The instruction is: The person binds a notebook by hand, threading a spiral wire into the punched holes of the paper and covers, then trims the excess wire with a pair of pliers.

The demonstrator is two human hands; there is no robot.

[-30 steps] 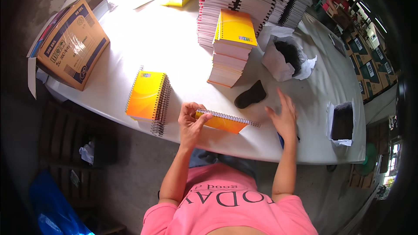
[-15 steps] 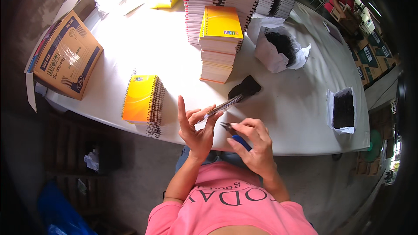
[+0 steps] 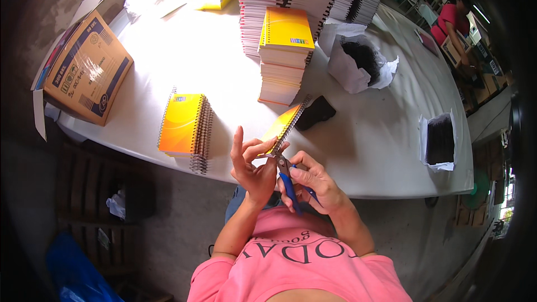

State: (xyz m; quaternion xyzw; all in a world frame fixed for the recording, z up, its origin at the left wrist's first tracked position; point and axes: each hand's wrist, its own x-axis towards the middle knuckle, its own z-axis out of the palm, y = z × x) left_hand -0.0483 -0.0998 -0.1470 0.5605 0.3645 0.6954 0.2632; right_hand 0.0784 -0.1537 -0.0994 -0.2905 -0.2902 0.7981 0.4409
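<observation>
Near the table's front edge, my left hand (image 3: 256, 174) grips the lower end of a small yellow spiral notebook (image 3: 284, 123), its index finger stretched out. The notebook is tilted, with its wire coil along the right side. My right hand (image 3: 323, 185) is wrapped round the blue handles of cutting pliers (image 3: 288, 185). Their jaws meet the coil's near end by my left fingertips; whether they bite the wire I cannot tell. Just behind the notebook lies a dark, soft-looking object (image 3: 318, 113). To the left stands a stack of yellow-orange spiral notebooks (image 3: 182, 126) with loose wire ends.
A tall pile of yellow notebooks (image 3: 286, 28) rises mid-table before larger bound stacks (image 3: 260, 0). Paper-wrapped black coils (image 3: 358, 59) and another such packet (image 3: 440, 141) lie right. An open carton (image 3: 89, 70) stands left. A person in red (image 3: 450, 22) works far right.
The pliers have come left to the coil's near end. The notebook has turned so its yellow cover shows. The person at far right has moved.
</observation>
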